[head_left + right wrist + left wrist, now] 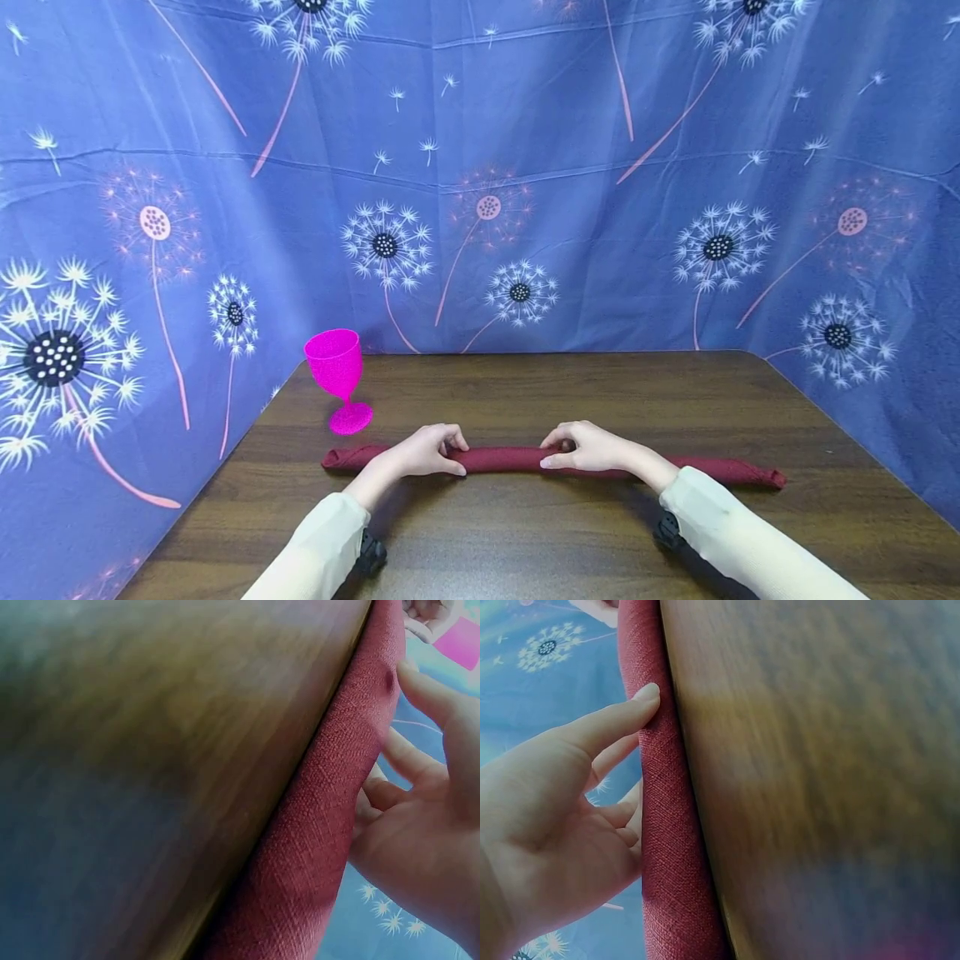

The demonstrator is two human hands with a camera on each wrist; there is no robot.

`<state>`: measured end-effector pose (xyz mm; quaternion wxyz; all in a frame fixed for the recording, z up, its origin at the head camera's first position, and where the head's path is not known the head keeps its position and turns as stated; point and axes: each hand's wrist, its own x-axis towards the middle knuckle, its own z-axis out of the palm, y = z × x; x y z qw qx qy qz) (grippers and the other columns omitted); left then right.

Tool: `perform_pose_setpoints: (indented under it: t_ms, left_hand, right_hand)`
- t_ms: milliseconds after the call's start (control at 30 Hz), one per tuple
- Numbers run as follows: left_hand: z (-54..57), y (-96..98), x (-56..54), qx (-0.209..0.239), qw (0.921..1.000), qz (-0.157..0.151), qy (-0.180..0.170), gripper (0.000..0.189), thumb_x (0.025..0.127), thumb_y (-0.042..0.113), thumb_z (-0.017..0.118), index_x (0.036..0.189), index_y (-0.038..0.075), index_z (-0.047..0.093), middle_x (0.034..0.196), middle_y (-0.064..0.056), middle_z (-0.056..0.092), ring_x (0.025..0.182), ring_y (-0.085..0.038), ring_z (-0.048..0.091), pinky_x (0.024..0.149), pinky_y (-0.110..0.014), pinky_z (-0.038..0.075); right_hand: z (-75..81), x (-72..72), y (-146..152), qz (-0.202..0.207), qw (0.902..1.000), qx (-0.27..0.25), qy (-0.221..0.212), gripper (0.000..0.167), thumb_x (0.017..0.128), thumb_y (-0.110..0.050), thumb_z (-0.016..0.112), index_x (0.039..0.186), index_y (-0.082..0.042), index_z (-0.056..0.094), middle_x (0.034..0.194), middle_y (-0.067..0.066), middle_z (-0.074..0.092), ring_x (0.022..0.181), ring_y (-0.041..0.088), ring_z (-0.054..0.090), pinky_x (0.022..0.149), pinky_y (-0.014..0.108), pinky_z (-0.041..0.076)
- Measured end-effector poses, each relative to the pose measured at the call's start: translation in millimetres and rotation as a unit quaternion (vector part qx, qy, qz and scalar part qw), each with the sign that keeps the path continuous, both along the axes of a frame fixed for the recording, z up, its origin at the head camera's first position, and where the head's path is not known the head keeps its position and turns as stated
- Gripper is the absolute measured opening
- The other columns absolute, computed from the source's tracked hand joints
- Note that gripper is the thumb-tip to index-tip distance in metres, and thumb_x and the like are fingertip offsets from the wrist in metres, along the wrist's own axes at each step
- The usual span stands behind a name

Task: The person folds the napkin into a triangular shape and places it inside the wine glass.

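A dark red cloth (pixel 502 460), rolled into a long thin tube, lies crosswise on the table. My left hand (pixel 426 451) grips the roll left of its middle, thumb on the near side and fingers curled over the far side. Right of the middle, my right hand (pixel 592 447) holds it the same way. Close up in the left wrist view, the thumb presses the woven fabric (pixel 671 802); the fingertips are hidden behind the roll. The right wrist view shows that thumb against the cloth (pixel 315 817), with its other fingertips partly hidden.
A bright pink goblet (pixel 335 367) stands upright at the table's back left, beyond the left end of the roll. The brown wooden table (pixel 540 383) meets a blue dandelion-print curtain (pixel 600 250) behind and at the sides.
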<state>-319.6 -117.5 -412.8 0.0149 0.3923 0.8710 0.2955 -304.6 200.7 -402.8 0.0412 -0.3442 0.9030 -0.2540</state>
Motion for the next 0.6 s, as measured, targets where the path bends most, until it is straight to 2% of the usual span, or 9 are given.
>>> perform_pose_setpoints:
  t_ms: [167,333,600]
  left_hand:
    - [5.6,1.1,3.5,-0.003,0.9998,0.01,-0.014,0.025,0.074,0.014,0.078,0.092,0.006,0.062,0.085,-0.006,0.068,0.07,-0.01,0.056,0.066,-0.018,0.044]
    - [6.0,1.1,3.8,-0.001,0.9998,0.006,-0.021,0.024,0.074,0.012,0.077,0.091,0.005,0.061,0.08,-0.007,0.067,0.065,-0.002,0.05,0.064,-0.018,0.043]
    - [3.8,1.3,3.7,0.013,0.9993,-0.006,-0.034,0.023,0.074,0.01,0.076,0.09,0.005,0.059,0.076,-0.009,0.063,0.06,-0.001,0.044,0.059,-0.017,0.039]
  right_hand:
    - [0.0,-2.4,-4.8,0.003,1.0,0.001,-0.005,0.037,0.079,-0.032,0.072,0.105,-0.006,0.068,0.092,-0.004,0.062,0.082,0.008,0.054,0.071,0.025,0.045]
    - [-0.2,-4.2,-8.4,-0.007,0.9997,0.005,-0.023,0.039,0.072,-0.031,0.078,0.101,-0.006,0.069,0.088,-0.005,0.059,0.08,0.008,0.05,0.07,0.023,0.042]
    - [-2.4,-4.0,-12.6,0.002,0.9994,0.014,-0.031,0.03,0.07,-0.027,0.077,0.09,-0.01,0.061,0.082,-0.006,0.056,0.074,0.005,0.046,0.066,0.022,0.038]
